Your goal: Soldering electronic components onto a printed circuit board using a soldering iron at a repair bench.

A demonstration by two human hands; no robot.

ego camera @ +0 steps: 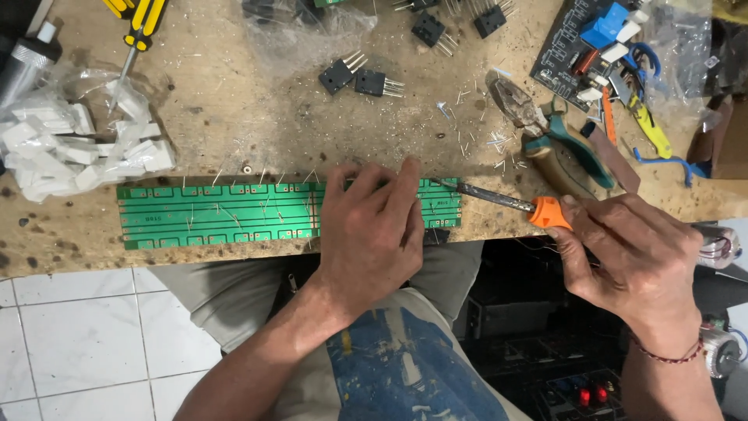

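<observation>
A long green circuit board (218, 214) lies along the front edge of a worn wooden bench (234, 117), with thin wire leads sticking up from it. My left hand (374, 234) presses flat on the board's right part, fingers spread toward the far edge. My right hand (631, 257) grips a soldering iron (506, 201) by its orange collar. The iron's dark tip rests at the board's right end, just beside my left fingertips.
Black transistors (360, 78) lie scattered at the back middle. Pliers with green handles (545, 129) sit right of centre, by a black populated board (592, 54). A bag of white parts (78, 148) is at the left, a yellow-handled screwdriver (136, 39) above it.
</observation>
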